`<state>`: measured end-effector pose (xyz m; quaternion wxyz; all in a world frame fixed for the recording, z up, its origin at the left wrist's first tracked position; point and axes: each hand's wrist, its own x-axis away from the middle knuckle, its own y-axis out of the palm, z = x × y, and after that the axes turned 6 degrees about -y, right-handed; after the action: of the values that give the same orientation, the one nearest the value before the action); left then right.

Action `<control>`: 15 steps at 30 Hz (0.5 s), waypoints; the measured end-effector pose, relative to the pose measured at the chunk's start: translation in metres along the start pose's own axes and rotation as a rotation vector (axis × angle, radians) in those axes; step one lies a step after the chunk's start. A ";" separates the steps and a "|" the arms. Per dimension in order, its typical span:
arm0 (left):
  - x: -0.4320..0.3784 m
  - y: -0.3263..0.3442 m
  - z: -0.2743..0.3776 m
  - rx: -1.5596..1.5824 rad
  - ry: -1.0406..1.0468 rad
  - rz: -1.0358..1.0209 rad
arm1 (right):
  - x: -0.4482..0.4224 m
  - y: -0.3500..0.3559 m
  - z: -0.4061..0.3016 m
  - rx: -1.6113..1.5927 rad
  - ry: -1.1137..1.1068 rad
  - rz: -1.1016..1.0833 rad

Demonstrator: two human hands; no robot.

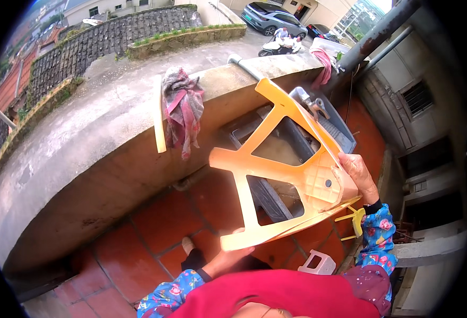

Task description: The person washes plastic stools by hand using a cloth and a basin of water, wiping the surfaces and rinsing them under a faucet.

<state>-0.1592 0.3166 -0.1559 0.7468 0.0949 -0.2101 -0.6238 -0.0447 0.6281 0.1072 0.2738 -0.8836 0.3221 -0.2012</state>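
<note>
An orange-yellow plastic stool is held tilted in front of me, its legs pointing to the left and its ribbed seat underside turned partly toward me. My left hand grips the end of the nearest leg from below, its fingers partly hidden behind the plastic. On the right, my right hand holds the stool by the edge at its seat end. Behind and below the stool is a grey washing sink with a ribbed washboard surface. A metal faucet stands at the sink, just beyond the stool's far side.
A curved concrete parapet runs along the far side. Over it hang a grey and pink cloth and a pink towel. A yellow stool and a pale pink stool stand on the red-tiled floor. Beyond, people ride a scooter.
</note>
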 end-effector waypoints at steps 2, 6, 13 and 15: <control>-0.010 -0.003 -0.006 -0.068 0.124 0.020 | -0.003 0.001 -0.005 -0.044 0.057 0.039; -0.009 -0.015 0.010 0.093 -0.030 -0.036 | 0.002 0.004 0.005 0.000 0.090 0.061; -0.017 -0.032 0.005 -0.027 -0.016 -0.135 | 0.001 0.005 0.041 0.103 0.046 0.221; -0.021 -0.034 0.003 -0.068 0.008 -0.143 | 0.000 0.003 0.041 0.054 0.115 0.214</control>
<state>-0.1934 0.3304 -0.1706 0.7041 0.0866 -0.1783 -0.6819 -0.0246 0.6406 0.0735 0.2984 -0.8236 0.4240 -0.2298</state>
